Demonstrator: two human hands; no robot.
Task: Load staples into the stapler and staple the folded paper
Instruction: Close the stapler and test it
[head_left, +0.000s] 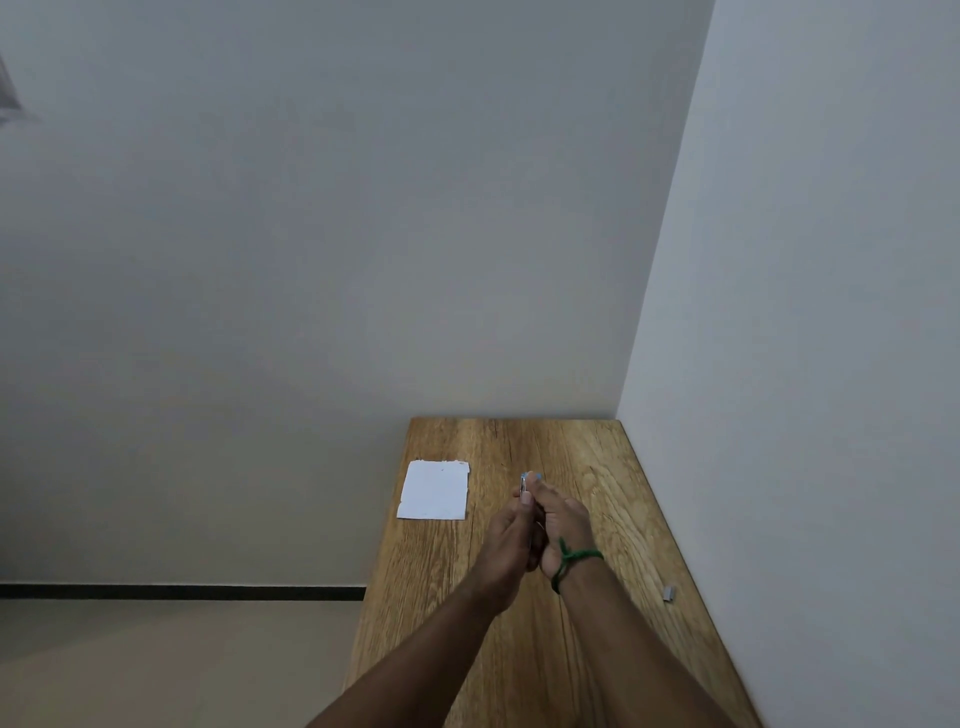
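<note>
A small blue stapler (530, 480) is held above the middle of the wooden table (587, 457), and only its far end shows between my fingers. My left hand (506, 538) grips it from the left and my right hand (563, 525), with a green thread at the wrist, grips it from the right. The folded white paper (435, 491) lies flat on the table to the left of my hands. A small strip of staples (670, 593) rests near the table's right edge, beside the wall.
The table stands in a room corner, with a wall behind it and another wall (779, 364) close along its right side. Its left edge (387, 514) drops to the floor just past the paper.
</note>
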